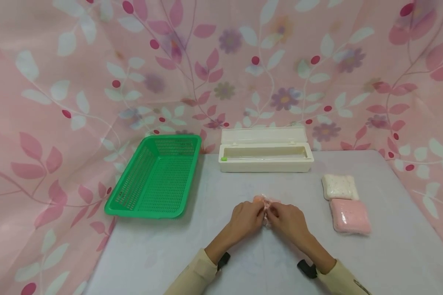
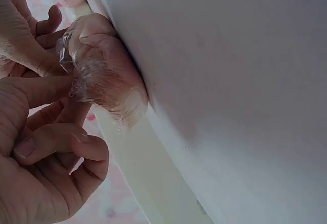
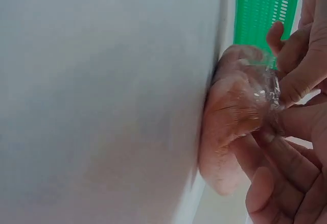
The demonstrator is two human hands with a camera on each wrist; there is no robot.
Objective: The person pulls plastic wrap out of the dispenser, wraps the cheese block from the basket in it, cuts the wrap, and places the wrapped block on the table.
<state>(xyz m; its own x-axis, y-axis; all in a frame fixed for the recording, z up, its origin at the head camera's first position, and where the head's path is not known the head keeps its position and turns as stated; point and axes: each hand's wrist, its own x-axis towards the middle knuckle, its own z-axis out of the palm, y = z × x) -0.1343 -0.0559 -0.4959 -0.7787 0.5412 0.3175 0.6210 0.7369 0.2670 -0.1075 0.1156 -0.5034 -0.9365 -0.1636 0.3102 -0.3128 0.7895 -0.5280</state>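
In front of me, a soft-looking peach-pink piece (image 3: 217, 127) sits on the table, wrapped in wrinkled clear plastic film (image 2: 92, 76). My left hand (image 1: 245, 217) pinches the gathered film on top of it between thumb and fingers. From the right side my right hand (image 1: 289, 221) pinches the same bunched film, its fingertips right beside the left ones. Both wrist views show the film bunched up at the fingertips and stretched over the piece. In the head view the hands cover most of the piece.
An open green plastic basket (image 1: 186, 196) stands at the left. At the back is a white cling film dispenser (image 1: 266, 166) with its lid up and a green slider (image 1: 224, 158). A white film-wrapped block (image 1: 340, 187) and a pink film-wrapped block (image 1: 350, 216) lie at the right.
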